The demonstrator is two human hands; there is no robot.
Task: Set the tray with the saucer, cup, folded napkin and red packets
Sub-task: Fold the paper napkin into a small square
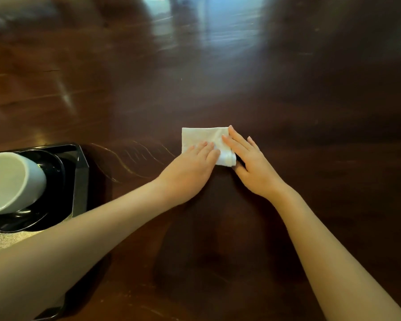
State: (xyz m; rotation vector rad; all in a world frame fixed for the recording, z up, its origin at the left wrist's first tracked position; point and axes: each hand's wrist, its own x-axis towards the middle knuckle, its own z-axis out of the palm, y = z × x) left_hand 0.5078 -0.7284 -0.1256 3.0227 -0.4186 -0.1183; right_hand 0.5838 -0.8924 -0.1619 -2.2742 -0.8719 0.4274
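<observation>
A white folded napkin (pixel 200 139) lies on the dark wooden table, near the middle of the view. My left hand (pixel 192 166) presses flat on its near left part with straight fingers. My right hand (pixel 250 158) lies flat on its right edge, fingers straight, thumb beside the near corner. At the far left a black tray (pixel 81 172) holds a black saucer (pixel 53 167), and a white cup (pixel 12 179) stands on the saucer. No red packets are in view.
The dark glossy wooden table (pixel 287 89) stretches far ahead and to the right, with light reflections at the top. The tray's floor is a grey textured mat (pixel 2 239), partly covered by my left forearm.
</observation>
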